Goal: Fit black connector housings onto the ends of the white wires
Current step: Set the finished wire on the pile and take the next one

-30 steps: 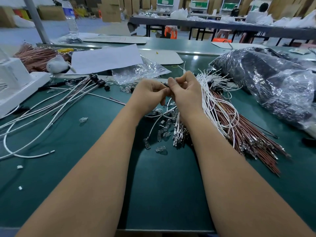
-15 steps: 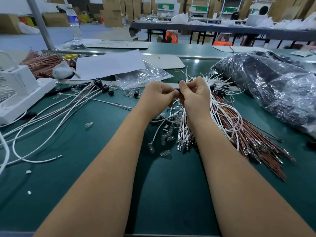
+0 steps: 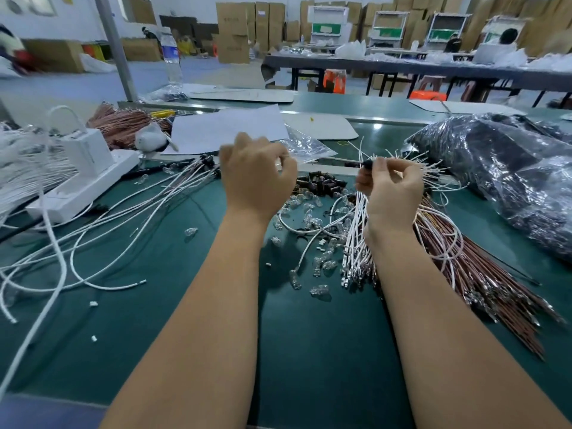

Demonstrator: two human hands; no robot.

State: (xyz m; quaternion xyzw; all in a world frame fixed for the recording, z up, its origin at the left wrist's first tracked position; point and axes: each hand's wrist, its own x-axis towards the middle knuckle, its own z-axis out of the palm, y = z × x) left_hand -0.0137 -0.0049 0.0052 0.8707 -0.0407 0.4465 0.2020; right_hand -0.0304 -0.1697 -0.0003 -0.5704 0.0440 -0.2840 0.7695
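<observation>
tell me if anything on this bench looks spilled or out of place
Small clear bulb-like parts lie scattered loose across the green mat, a few strays apart from the rest. Tiny white bits also dot the mat. Nothing looks broken.

one head-worn view, facing forward and down, close over green bench.

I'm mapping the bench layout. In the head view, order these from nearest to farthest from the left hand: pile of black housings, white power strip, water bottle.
From the left hand:
1. Pile of black housings, just to its right.
2. White power strip, off to the left.
3. Water bottle, far back by the pole.
</observation>
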